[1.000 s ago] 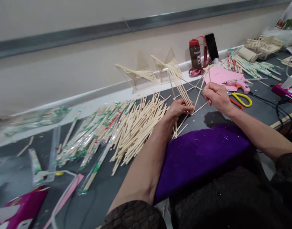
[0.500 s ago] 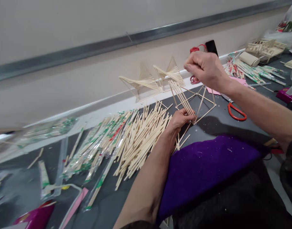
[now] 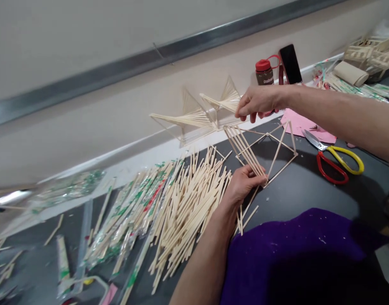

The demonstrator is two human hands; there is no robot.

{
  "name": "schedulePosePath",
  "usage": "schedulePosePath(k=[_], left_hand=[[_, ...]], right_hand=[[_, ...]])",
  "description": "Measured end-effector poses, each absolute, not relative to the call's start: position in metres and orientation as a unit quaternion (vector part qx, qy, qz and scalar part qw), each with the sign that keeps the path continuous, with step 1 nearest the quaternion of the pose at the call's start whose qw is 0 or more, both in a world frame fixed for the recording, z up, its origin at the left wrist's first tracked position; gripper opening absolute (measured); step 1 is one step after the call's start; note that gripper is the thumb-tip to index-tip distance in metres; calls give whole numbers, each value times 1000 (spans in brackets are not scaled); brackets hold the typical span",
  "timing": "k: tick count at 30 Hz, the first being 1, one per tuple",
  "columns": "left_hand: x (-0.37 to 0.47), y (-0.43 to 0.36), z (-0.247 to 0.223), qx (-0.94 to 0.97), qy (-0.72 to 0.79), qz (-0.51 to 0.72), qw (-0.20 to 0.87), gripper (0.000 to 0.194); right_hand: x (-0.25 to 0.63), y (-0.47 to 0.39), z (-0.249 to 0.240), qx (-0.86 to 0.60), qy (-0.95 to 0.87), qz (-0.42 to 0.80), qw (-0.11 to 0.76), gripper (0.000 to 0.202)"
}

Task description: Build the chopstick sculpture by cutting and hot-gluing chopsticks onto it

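Observation:
My left hand (image 3: 243,188) pinches the lower end of a row of thin wooden sticks on an open wooden stick frame (image 3: 279,154), which stands on the dark table. The sticks (image 3: 243,148) lean up and away, side by side. Above their top ends is my right hand (image 3: 256,103), fingers pressed together and pointing down; anything between its fingertips is too small to make out. Left of the frame lies a heap of loose chopsticks (image 3: 190,207). Behind, two twisted stick models (image 3: 188,120) stand against the wall.
Wrapped chopsticks (image 3: 131,201) lie left of the heap. To the right are scissors (image 3: 332,163) with red and yellow handles and pink paper (image 3: 324,132). A red-capped bottle (image 3: 264,75) and a phone (image 3: 290,63) stand at the wall. Purple cloth (image 3: 283,254) covers the near edge.
My right hand has come down toward the top ends of the sticks. My left hand keeps its grip on the frame. The view has shifted, showing the bottle and scissors more fully.

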State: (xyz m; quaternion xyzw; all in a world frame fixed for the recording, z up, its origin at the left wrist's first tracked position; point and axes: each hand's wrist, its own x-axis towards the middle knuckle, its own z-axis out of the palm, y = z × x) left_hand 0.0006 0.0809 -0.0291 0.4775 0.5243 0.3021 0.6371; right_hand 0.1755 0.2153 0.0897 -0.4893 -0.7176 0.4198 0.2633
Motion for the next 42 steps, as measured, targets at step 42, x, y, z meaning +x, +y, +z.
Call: schedulePosePath(k=[42], left_hand=[[4, 77, -15, 424, 542, 298, 661, 25]], right_hand=[[159, 235, 54, -311, -777, 511, 195, 8]])
